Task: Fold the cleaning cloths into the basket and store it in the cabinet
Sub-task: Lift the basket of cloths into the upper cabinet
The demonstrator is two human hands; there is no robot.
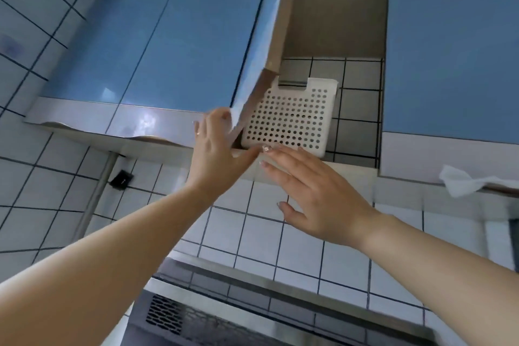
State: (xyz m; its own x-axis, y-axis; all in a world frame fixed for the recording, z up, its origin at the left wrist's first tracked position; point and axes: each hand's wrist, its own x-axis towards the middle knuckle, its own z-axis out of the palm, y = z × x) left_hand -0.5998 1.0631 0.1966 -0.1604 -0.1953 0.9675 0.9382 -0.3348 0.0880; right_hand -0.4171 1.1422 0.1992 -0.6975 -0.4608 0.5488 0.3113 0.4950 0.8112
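Observation:
A white perforated plastic basket [289, 118] stands inside the open wall cabinet [334, 22], on its tiled bottom shelf near the front edge. What lies in the basket is hidden from below. My left hand [216, 149] grips the lower corner of the open blue cabinet door [261, 45], fingers curled round its edge. My right hand [311, 185] is raised just below the basket with fingers straight and spread; its fingertips are at the basket's lower front edge and the cabinet's bottom lip.
Shut blue cabinet doors [157, 45] flank the open one on the left, and another [452, 45] on the right. A white cloth [460, 181] hangs from the right cabinet's underside. White tiled wall [280, 233] is behind, a range hood [224, 312] below, a metal pipe [98, 188] at left.

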